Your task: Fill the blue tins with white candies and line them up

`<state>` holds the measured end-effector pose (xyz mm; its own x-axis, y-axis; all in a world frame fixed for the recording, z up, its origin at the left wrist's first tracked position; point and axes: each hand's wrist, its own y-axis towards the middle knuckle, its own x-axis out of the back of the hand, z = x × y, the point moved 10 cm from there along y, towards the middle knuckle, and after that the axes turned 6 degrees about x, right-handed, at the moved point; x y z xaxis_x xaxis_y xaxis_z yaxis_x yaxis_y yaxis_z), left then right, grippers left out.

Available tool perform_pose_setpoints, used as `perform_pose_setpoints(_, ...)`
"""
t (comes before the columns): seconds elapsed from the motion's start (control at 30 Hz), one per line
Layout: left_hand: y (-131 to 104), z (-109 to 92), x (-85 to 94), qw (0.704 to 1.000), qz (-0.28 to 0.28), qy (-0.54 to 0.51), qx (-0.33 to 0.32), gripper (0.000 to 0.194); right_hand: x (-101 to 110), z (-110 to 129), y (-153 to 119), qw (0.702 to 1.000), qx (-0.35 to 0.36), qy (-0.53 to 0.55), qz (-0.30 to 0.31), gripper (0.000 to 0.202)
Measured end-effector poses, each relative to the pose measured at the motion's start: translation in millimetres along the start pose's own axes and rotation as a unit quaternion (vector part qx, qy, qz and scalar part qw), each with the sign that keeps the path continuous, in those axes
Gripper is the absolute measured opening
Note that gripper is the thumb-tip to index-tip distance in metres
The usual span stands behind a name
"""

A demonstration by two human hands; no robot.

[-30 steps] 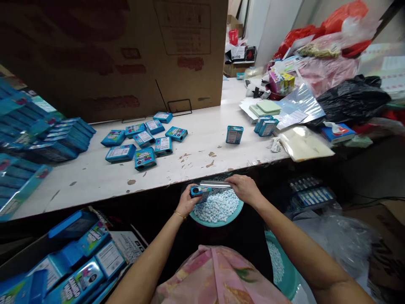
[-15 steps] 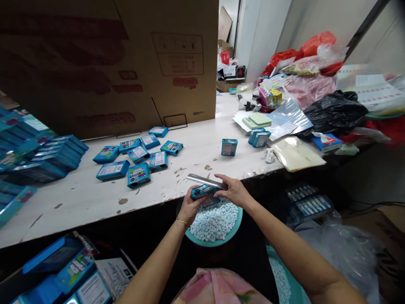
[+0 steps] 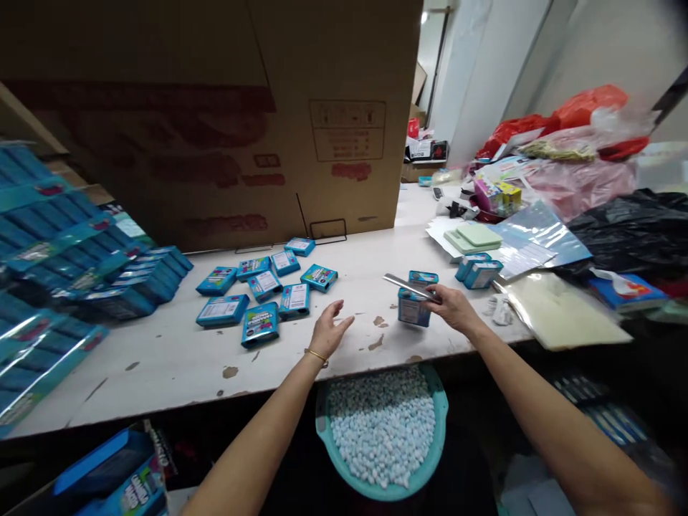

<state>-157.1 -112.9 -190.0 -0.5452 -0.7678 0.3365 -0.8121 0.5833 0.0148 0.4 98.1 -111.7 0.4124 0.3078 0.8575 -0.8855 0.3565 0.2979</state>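
Observation:
My right hand (image 3: pixel 454 308) grips a flat, shiny metal strip (image 3: pixel 404 284) together with a small blue candy box (image 3: pixel 413 311), held over the white table. Right behind it another blue box (image 3: pixel 423 276) stands on end, partly covered. My left hand (image 3: pixel 327 332) is empty, fingers spread, above the table's front edge. Closest to it on the left are loose blue boxes, among them one lying label up (image 3: pixel 295 299) and one with its printed front up (image 3: pixel 260 325). Below both hands sits a turquoise basin (image 3: pixel 441 423) full of small pale blue and white candies (image 3: pixel 381 430).
A large cardboard carton (image 3: pixel 215 143) walls off the back left. Blue boxes are stacked in trays (image 3: pixel 59 222) at far left. Two blue boxes (image 3: pixel 482 272), plastic sheets (image 3: pixel 564 308) and bags (image 3: pixel 628 229) crowd the right. An open carton with blue packages (image 3: pixel 123 480) is lower left.
My right hand has carried the blue box and metal strip from over the basin to the table, up and right. My left hand has let go of the box and opened.

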Motion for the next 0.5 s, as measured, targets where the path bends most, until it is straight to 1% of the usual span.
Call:
perform_pose_setpoints(0.07, 24.1, 8.6, 27.9, 0.991, -0.053, 0.126, -0.009, 0.045, -2.8, -18.4, 9.9, 1.000, -0.006, -0.017, -0.007, 0.028)
perform_pose_setpoints(0.1, 36.4, 10.1, 37.1, 0.979, -0.069, 0.192, -0.016, 0.047, -4.1, -25.2, 10.9, 1.000, -0.009, -0.025, -0.009, 0.030)
perform_pose_setpoints(0.13, 49.1, 11.0, 42.9, 0.963, -0.077, 0.256, -0.020, 0.051, -4.0, -31.0, 8.9, 0.999, -0.016, -0.032, -0.014, 0.034)
perform_pose_setpoints(0.2, 76.7, 14.3, 48.0, 0.924, -0.077, 0.373, -0.012, 0.061, 1.4, -39.8, -4.8, 0.998, -0.033, -0.041, -0.039, 0.045)
perform_pose_setpoints(0.27, 106.2, 20.0, 48.5, 0.881, -0.061, 0.470, 0.004, 0.074, 10.2, -45.3, -29.9, 0.996, -0.045, -0.029, -0.075, 0.050)
perform_pose_setpoints(0.33, 134.9, 27.7, 43.3, 0.844, -0.022, 0.536, 0.006, 0.084, 13.7, -48.0, -62.0, 0.994, -0.043, 0.009, -0.095, 0.042)
perform_pose_setpoints(0.37, 147.4, 33.1, 38.4, 0.831, 0.008, 0.556, 0.005, 0.087, 13.3, -49.0, -79.3, 0.994, -0.043, 0.027, -0.100, 0.038)
perform_pose_setpoints(0.43, 165.0, 44.8, 27.3, 0.820, 0.072, 0.567, 0.011, 0.086, 4.6, -51.2, -112.9, 0.993, -0.058, 0.056, -0.080, 0.037)
perform_pose_setpoints(0.5, 170.4, 47.2, 14.3, 0.822, 0.108, 0.559, 0.001, 0.083, -12.9, -51.2, -143.0, 0.991, -0.100, 0.079, -0.030, 0.040)
